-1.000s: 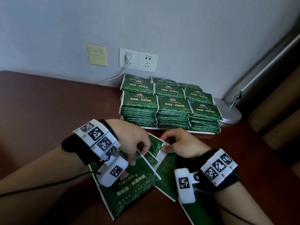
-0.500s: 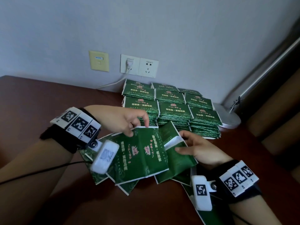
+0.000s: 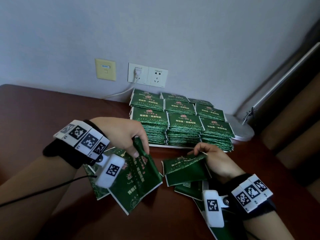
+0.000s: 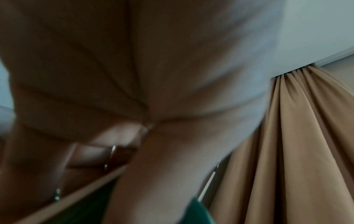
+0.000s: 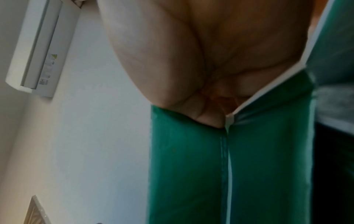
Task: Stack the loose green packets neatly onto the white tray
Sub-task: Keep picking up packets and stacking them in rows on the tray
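Dark reddish-brown wood is spreading out under everything, a table [image 3: 43,108] running up to a pale grey wall [image 3: 173,32]. On that wall a yellowish switch plate [image 3: 105,69] is sitting left of a white double socket [image 3: 147,74], with a plug and white cable [image 3: 117,93] trailing down from it. Below the socket, the white tray [image 3: 156,145] is carrying tidy piles of stacked packets [image 3: 181,118]. In front of the tray, the left hand [image 3: 124,135] is pinching a bunch of green packets [image 3: 138,179], fingers curled onto them. Beside it, the right hand [image 3: 216,161] is gripping another packet [image 3: 185,168], fingers clamped on its top edge. Loose packets [image 3: 188,189] are lying beneath. Right of the tray, tan curtains [image 4: 296,136] are hanging.
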{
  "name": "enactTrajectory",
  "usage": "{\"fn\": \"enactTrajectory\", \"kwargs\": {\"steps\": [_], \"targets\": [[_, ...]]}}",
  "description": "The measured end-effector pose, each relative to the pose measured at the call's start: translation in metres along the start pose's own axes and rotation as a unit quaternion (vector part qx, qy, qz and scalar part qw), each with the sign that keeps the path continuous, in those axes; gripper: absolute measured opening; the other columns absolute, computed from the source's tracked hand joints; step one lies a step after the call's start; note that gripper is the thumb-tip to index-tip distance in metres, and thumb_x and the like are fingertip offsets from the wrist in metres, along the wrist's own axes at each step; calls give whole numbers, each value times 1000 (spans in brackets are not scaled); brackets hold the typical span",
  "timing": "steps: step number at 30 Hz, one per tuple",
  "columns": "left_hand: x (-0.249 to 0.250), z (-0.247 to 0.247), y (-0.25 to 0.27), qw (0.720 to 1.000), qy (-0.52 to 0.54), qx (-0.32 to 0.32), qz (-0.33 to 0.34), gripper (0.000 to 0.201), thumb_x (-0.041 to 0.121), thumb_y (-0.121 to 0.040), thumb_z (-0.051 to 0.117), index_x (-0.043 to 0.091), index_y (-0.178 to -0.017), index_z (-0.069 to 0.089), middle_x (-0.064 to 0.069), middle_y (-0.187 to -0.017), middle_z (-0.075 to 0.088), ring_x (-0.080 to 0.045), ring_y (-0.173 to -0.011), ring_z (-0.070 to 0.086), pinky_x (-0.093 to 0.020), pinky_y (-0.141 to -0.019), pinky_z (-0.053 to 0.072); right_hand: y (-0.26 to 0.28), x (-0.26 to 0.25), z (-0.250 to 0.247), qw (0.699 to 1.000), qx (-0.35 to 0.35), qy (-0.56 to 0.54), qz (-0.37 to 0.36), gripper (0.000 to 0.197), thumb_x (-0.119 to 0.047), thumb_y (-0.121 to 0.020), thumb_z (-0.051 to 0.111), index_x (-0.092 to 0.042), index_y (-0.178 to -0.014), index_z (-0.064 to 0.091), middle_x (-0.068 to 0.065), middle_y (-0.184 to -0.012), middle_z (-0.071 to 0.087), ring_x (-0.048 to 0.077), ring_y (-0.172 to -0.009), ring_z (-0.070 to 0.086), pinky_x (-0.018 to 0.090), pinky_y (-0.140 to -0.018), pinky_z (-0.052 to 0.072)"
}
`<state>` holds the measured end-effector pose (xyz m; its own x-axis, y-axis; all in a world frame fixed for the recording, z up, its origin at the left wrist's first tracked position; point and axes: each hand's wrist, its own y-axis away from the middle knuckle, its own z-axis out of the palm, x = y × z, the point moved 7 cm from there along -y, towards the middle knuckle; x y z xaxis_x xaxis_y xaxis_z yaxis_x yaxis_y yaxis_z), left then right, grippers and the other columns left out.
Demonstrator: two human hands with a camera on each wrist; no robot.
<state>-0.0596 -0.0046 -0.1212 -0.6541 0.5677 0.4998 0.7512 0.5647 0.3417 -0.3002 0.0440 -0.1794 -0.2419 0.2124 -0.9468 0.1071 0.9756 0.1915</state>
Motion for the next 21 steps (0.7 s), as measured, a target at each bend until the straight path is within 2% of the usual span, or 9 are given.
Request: {"fn": "enactTrajectory", "kwargs": {"steps": [3,6,8,10,11,13,15,18,21], "targets": [[-2,-8,0,999,1,43,-3,20,22,-83,78,41,-88,74,18,-95,71,-2,-90,65,-27,-85,50,-1,4,-1,999,15,-12,26,37,3,-93,37,-12,-75,65,32,-97,66,30,-73,60,34,-63,50],[-2,-11,-1,998,-9,65,-4,8,29,-83,78,36,-85,75,10,-106,66,-9,-97,62,-35,-93,49,-1,9,1,995,12,-82,58,24,-26,-95,49,-13,-84,65,15,-87,61,28,-68,62,37,-64,52],[-3,-14,-1,997,-16,76,-11,7,33,-86,75,38,-85,70,10,-114,62,-10,-102,60,-35,-95,48,1,4,0,999,-9,38,35,20,-37,-84,71,-22,-97,65,5,-99,66,25,-85,67,41,-78,54],[-6,-18,1,995,-16,94,-21,9,37,-88,71,40,-88,63,11,-103,64,-10,-92,62,-33,-82,50,5,1,0,978,-39,206,4,48,-22,-71,87,-32,-110,60,-1,-113,64,18,-97,66,31,-84,55],[-8,-21,1,994,-13,106,-21,11,38,-89,70,41,-88,60,11,-96,65,-11,-85,62,-32,-76,49,5,2,0,973,-50,226,3,55,-13,-68,88,-32,-111,60,-1,-116,62,17,-97,66,30,-82,56],[-10,-26,1,991,4,136,-13,13,39,-90,69,42,-90,56,9,-94,62,-10,-79,61,-31,-71,49,7,1,1,979,-53,197,-2,52,3,-67,85,-23,-107,63,5,-114,61,20,-92,67,32,-75,60],[-11,-31,2,983,48,175,-13,16,36,-92,66,40,-102,54,5,-106,57,-14,-82,63,-29,-66,52,9,-2,3,986,-51,157,-19,43,13,-69,79,-12,-101,64,13,-104,65,21,-83,67,33,-69,60],[-12,-43,7,957,135,256,-3,22,27,-94,64,33,-113,53,-1,-120,53,-34,-86,66,-32,-57,59,11,-13,-5,992,-30,114,-46,35,15,-72,76,-8,-95,61,15,-92,66,21,-73,68,38,-67,60],[-16,-59,14,908,236,346,18,27,17,-95,63,32,-117,55,8,-134,43,-36,-97,64,-28,-52,58,9,-31,-17,998,17,-37,-57,27,13,-83,65,-10,-93,54,9,-91,66,24,-72,69,36,-49,57]]}}
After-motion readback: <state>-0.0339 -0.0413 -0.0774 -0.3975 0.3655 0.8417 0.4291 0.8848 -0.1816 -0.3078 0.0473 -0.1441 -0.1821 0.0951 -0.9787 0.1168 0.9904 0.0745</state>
